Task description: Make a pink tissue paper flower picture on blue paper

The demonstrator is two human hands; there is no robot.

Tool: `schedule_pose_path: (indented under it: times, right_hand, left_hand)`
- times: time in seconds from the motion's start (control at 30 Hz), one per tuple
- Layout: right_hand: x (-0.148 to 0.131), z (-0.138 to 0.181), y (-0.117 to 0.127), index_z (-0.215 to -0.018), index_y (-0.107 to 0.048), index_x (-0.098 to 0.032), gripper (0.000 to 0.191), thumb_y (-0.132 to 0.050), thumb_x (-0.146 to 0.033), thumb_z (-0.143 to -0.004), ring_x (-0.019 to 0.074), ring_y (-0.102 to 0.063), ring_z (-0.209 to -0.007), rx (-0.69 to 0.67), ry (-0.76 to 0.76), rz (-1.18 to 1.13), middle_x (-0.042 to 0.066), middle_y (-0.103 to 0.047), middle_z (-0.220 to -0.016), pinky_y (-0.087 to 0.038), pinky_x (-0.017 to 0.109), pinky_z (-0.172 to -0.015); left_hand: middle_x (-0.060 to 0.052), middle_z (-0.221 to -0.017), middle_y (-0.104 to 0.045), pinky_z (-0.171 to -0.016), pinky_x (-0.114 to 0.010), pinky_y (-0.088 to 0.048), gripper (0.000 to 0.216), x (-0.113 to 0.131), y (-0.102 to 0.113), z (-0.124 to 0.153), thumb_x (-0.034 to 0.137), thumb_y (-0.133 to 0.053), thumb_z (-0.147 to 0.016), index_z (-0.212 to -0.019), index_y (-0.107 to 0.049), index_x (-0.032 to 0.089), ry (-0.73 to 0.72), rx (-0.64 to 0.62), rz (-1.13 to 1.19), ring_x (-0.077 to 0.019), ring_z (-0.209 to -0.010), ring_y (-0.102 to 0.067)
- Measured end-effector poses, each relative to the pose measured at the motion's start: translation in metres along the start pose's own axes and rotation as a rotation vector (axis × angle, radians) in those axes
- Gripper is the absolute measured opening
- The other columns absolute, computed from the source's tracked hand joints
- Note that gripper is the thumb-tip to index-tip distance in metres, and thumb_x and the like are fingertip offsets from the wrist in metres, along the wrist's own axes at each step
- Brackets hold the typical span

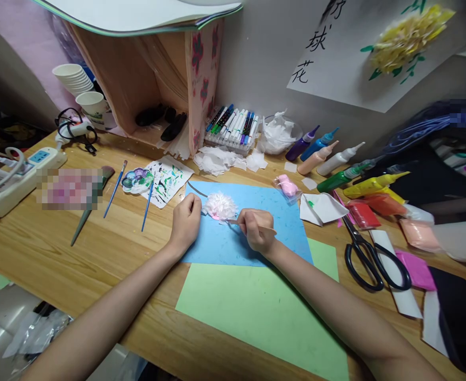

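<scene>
A fluffy white paper flower point(220, 205) with a bit of pink at its lower edge lies on a blue sheet point(212, 248). My right hand point(258, 228) is closed around a flat wooden craft stick point(267, 230), whose tip reaches the flower's lower right side. At the flower's left, my left hand point(187, 219) is curled into a fist on the edge of the blue sheet; whatever its fingers hold, if anything, is hidden. A thin dark curved strip point(197, 189) runs between this fist and the flower's upper left.
Black scissors point(369, 254) and clay packets lie at the right, below several paint bottles point(331, 159). Paintbrushes point(116, 188) and a paint-smeared palette point(137, 180) are at the left. Behind stand a marker box point(233, 127) and a bowl of torn paper point(278, 135). A green sheet point(256, 307) lies in front.
</scene>
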State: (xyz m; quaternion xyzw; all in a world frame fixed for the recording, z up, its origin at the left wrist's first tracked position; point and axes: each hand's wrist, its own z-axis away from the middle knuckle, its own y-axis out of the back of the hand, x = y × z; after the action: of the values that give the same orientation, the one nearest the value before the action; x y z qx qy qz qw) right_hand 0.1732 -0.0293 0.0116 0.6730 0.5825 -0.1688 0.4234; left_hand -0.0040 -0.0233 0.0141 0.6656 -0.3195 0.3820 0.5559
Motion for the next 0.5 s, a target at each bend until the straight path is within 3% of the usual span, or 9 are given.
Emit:
schedule_pose_path:
  times: [0.13,0.5]
  right_hand:
    - [0.0023,-0.0013,-0.0014,-0.054,-0.037,-0.02,0.042,-0.025,-0.02,-0.094,0.0087,-0.037,-0.04,-0.026,0.042,0.058,-0.002,-0.041,-0.046,-0.031,0.024,-0.045]
    - [0.0054,0.0,-0.0026,-0.051,-0.037,-0.021,0.047,-0.024,-0.025,-0.096,0.0089,-0.039,-0.039,0.033,-0.082,0.109,-0.002,-0.042,-0.045,-0.035,0.025,-0.049]
  left_hand:
    - [0.004,-0.057,-0.039,-0.057,-0.024,-0.028,0.028,-0.0001,-0.0005,-0.0001,0.026,-0.038,-0.087,-0.06,-0.039,0.019,-0.003,-0.005,-0.005,-0.0105,-0.057,-0.039]
    - [0.005,-0.057,-0.039,-0.056,-0.024,-0.027,0.028,0.0003,-0.0004,-0.0002,0.026,-0.038,-0.087,-0.06,-0.038,0.019,0.01,-0.01,-0.011,-0.01,-0.056,-0.038]
